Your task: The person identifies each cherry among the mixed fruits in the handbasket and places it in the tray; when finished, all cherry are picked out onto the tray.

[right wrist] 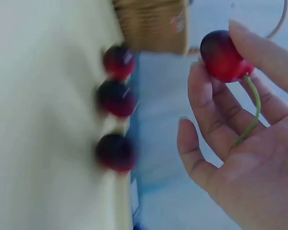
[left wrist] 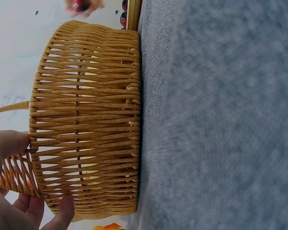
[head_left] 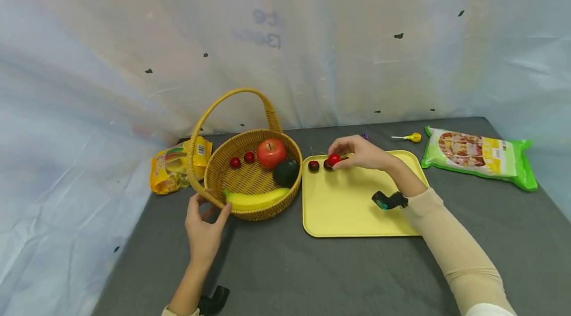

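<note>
My right hand (head_left: 363, 154) pinches a red cherry (right wrist: 224, 56) between thumb and fingertips, its green stem hanging toward the palm. It is above the yellow tray (head_left: 352, 207), where three dark red cherries (right wrist: 116, 98) lie along the far edge in the right wrist view. With thumb and fingers, my left hand (head_left: 204, 231) grips the rim of the wicker basket (head_left: 263, 214) at the near foot of its handle. Inside the basket are a banana (head_left: 256, 200), a red apple (head_left: 271, 153), a dark green avocado-like fruit (head_left: 286, 172) and two cherries (head_left: 235, 162).
Left of the basket lies a yellow snack bag (head_left: 178, 164). A yellow lollipop (head_left: 415, 137) and a small purple item (head_left: 365, 136) are behind the tray. A green and white food package (head_left: 477, 155) lies at the right. Pale sheeting (head_left: 312, 58) hangs behind the grey table (head_left: 330, 276).
</note>
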The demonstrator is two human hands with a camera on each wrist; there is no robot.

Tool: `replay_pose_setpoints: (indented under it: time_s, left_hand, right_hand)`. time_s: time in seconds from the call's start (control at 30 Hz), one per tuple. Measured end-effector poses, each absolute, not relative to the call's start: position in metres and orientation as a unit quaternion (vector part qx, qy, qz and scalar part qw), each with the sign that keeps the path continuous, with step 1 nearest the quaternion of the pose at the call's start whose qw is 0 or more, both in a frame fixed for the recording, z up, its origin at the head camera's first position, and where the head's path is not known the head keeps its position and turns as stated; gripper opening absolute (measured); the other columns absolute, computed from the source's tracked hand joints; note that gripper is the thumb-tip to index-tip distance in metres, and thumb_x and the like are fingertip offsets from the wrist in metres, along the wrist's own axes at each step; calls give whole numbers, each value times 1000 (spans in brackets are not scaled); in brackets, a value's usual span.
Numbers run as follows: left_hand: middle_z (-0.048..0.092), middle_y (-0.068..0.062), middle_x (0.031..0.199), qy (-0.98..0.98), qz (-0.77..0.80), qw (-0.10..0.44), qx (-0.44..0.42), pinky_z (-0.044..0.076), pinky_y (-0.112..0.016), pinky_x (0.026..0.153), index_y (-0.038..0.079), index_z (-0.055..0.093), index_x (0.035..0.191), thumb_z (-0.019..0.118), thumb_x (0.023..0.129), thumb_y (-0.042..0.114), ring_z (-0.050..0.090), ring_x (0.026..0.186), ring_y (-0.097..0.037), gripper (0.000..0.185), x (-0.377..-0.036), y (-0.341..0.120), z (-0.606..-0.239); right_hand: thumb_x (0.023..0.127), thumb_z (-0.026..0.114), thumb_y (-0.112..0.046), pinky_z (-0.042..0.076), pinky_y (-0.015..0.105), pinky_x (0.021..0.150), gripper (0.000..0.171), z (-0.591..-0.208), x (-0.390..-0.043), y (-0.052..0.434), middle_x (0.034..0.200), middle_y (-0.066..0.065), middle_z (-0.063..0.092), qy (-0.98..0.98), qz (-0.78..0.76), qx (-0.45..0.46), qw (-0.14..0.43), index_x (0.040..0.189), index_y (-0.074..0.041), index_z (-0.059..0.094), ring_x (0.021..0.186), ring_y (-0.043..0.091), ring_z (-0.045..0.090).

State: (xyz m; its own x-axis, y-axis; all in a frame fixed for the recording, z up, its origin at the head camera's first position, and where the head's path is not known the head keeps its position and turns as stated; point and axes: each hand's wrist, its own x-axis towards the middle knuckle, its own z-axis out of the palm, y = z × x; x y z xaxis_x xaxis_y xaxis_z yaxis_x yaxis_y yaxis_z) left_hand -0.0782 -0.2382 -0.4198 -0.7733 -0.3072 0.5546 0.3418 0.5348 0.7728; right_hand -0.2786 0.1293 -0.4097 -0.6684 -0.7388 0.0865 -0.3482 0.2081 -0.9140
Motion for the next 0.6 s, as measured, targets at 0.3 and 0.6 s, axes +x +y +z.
replay_pose_setpoints:
  time_s: [0.3,0.6]
  left_hand:
    - [57,-9,114,-809,-477,344,-7,55,-22,84,-12,54,124,76,81,-12,54,105,-28,48,-79,-238,-421]
    - [56,-11,115,-804,-487,342,-16,54,-18,84,-13,53,124,75,81,-13,52,105,-36,48,-79,-238,-422]
  right_hand:
    - [90,74,-5,57,34,73,33,-437,-283,177,109,19,68,795,-500,-298,170,120,5,66,90,33,66]
    - [96,65,-3,55,34,57,28,-450,-288,192,105,23,66,815,-478,-281,170,122,8,64,66,30,60]
